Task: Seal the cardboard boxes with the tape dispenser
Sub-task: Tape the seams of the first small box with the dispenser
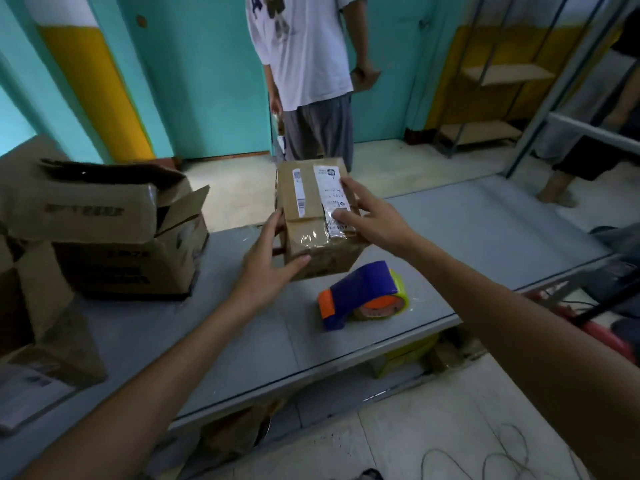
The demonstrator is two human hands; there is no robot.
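On the grey table (242, 344), a small cardboard box (313, 237) is held tilted, its near lower corner close above the surface; contact cannot be told. The box is brown corrugated board, creased, with glossy clear tape over the near end of its top. Two white labels are on top: a narrow barcode strip and a wider shipping label, print too small to read.

The left hand (268, 263) grips the box's near left corner, thumb pressed on the near face, fingers wrapped round the left side. The right hand (372, 221) holds the top right edge, index finger and thumb spread on the wide label, other fingers over the right side and partly hidden.

The tape dispenser (363, 294) lies on the table just near-right of the box, apart from both hands: blue plastic body, orange end, yellowish tape roll on an orange core. It is near the table's front edge, with bare tabletop to its left.

Large open cardboard boxes (114, 230) stand at the left, flaps up, dark print blurred. Another box with a white label (38, 379) sits at the near left edge. A person in a white T-shirt (304, 50) stands beyond the table. A metal shelf rack (498, 77) stands at the back right.
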